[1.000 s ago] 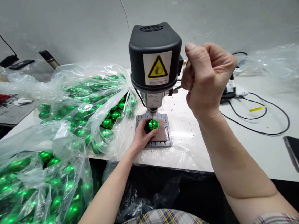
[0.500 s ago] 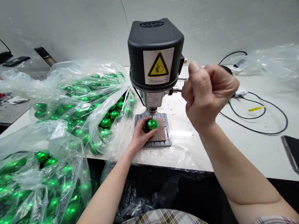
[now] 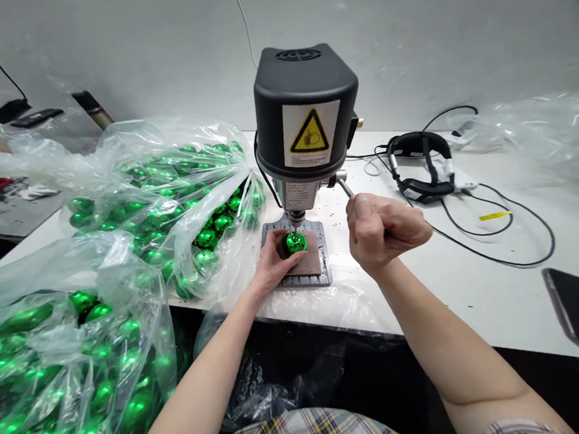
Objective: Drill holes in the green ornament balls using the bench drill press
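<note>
The left hand (image 3: 273, 262) cups a ball (image 3: 296, 243) between thumb and fingers on the pad (image 3: 313, 261); the right hand (image 3: 389, 230) curls tightly round the lever (image 3: 344, 187). The drill's (image 3: 305, 78) warning label (image 3: 309, 134) is too small to read.

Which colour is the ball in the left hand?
Shiny green: the ball in the left hand shows best in the head view.

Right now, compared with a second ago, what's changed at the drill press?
The right hand, closed on the lever of the drill press, has moved down, bringing the headset behind it into fuller view. Nothing was taken up or let go. The left hand stays around the green ball on the brown board.
</note>
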Action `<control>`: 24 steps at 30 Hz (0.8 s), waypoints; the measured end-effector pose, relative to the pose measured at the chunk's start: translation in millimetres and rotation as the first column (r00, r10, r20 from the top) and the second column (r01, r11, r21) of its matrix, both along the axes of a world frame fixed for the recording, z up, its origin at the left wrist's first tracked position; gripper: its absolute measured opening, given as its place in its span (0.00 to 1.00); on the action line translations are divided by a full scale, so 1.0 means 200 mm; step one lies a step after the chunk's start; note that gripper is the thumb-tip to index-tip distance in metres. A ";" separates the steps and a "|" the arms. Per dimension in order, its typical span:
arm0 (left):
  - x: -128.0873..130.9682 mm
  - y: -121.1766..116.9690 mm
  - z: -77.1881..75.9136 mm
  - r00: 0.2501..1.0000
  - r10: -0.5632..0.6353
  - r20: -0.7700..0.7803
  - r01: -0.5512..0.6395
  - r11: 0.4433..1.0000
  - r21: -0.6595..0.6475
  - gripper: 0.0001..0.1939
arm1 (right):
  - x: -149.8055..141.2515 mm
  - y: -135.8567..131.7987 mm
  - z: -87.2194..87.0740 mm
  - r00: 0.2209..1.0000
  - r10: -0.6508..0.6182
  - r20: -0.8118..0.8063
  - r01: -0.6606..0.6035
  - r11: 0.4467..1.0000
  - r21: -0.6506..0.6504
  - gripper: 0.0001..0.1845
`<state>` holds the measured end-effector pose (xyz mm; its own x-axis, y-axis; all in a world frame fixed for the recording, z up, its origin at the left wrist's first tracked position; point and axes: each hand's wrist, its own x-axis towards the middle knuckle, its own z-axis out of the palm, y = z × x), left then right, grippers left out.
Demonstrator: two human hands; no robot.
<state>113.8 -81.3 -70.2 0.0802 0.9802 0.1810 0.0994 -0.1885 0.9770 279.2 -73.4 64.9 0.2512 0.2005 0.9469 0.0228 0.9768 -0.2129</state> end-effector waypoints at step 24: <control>-0.10 -0.79 0.09 0.408 -0.182 -0.895 0.416 0.909 0.005 0.26 | -0.04 0.17 0.51 0.940 0.110 -0.323 -0.272 0.813 -0.515 0.26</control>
<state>94.1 -239.8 -51.6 0.5878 0.8089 0.0139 0.7559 -0.5552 0.3468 270.5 -39.6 167.7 0.3761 0.7323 0.5678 -0.2882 0.6748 -0.6794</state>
